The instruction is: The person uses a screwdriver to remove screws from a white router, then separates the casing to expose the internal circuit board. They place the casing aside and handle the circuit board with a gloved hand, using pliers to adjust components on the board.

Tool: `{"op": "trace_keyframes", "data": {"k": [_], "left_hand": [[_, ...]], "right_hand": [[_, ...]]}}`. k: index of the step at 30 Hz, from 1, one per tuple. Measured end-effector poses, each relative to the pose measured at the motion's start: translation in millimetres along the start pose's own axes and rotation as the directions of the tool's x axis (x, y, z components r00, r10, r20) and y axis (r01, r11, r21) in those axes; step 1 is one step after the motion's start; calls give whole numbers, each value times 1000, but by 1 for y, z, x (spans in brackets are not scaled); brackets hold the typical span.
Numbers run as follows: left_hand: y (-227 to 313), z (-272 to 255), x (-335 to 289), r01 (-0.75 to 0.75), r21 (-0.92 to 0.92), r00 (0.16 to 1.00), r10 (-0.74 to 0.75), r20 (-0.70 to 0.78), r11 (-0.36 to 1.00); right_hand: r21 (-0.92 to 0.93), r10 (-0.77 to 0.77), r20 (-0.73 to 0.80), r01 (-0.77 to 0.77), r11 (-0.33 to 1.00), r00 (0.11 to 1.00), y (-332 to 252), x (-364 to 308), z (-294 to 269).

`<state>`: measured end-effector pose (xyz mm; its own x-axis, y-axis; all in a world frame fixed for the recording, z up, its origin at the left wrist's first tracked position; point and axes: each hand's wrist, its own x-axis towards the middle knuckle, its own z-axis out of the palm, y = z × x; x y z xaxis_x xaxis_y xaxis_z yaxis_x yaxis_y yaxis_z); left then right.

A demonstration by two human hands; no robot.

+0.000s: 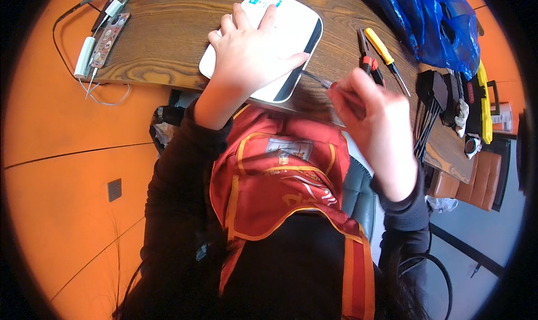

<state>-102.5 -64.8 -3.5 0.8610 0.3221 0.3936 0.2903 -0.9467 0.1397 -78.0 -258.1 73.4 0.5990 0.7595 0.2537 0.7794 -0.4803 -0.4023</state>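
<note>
A flat white box-shaped device [294, 26] with rounded corners, a black strip along one edge and a blue label lies at the table's near edge. My left hand [246, 54] rests on top of it, fingers spread, the thumb reaching over the black strip. My right hand [367, 107] is closed around a screwdriver [329, 85], whose thin shaft points left at the device's black-striped side. Whether the tip touches the device I cannot tell. Most of the screwdriver's handle is hidden by my fingers.
Right of the device lie red-handled pliers [367, 59] and a yellow-handled screwdriver [381, 46]. Farther right are a blue plastic bag [431, 28], black cables [428, 112] and a yellow-black case [483, 101]. A power strip [109, 40] sits far left on the wooden table [162, 28].
</note>
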Motion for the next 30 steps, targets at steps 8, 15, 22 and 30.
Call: {"op": "trace_keyframes", "data": {"k": [8,15,22,30], "left_hand": [[-14,-2,9,128,-70,985,-118,128,989],[-22,-7,9,75,-114,985,-56,161,991],[-20,-7,6,-6,-97,995,16,102,995],[-14,-10,7,-2,-56,995,8,99,998]], "right_hand": [[755,490,-185,-196,626,852,35,-31,51],[835,451,-50,-210,509,891,46,-32,47],[-77,-151,88,158,984,985,9,-7,-6],[118,-53,89,42,992,995,34,31,-12]]}}
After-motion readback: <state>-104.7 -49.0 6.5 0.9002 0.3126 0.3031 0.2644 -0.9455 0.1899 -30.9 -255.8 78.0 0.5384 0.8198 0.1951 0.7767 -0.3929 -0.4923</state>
